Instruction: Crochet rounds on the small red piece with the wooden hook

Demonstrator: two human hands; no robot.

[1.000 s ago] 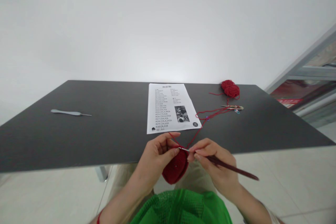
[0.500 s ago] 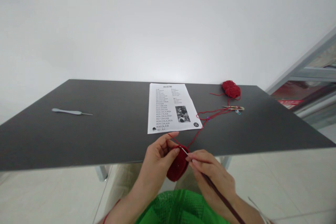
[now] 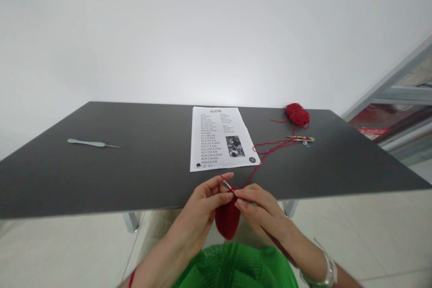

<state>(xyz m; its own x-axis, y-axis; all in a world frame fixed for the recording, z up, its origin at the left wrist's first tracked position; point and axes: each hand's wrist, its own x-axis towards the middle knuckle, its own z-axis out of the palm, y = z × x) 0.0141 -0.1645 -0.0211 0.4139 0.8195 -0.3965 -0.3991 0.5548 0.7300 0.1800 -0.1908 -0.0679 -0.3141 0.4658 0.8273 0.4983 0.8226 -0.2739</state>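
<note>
My left hand point(image 3: 207, 199) pinches the top edge of a dark red crochet piece point(image 3: 228, 222), which hangs below the fingers just off the table's front edge. Red yarn runs over the raised left index finger. My right hand point(image 3: 261, 210) is closed round a crochet hook point(image 3: 227, 184), whose silver tip sticks out past the top of the piece toward the left index finger. The hook's dark handle passes under the right palm and is mostly hidden. From the piece, a red strand point(image 3: 251, 175) leads up across the table to the right.
Printed pattern sheets point(image 3: 216, 139) lie mid-table on the dark table point(image 3: 151, 166). At the right are a red yarn ball point(image 3: 297, 114) and small scissors point(image 3: 300, 138) with stitch markers. A grey-handled hook point(image 3: 86, 143) lies left. Green mesh point(image 3: 232, 265) is below my hands.
The hook has pushed up and left, its tip now past the piece's edge by the yarn. My right hand moved closer to the left, and the red piece has turned narrower to view.
</note>
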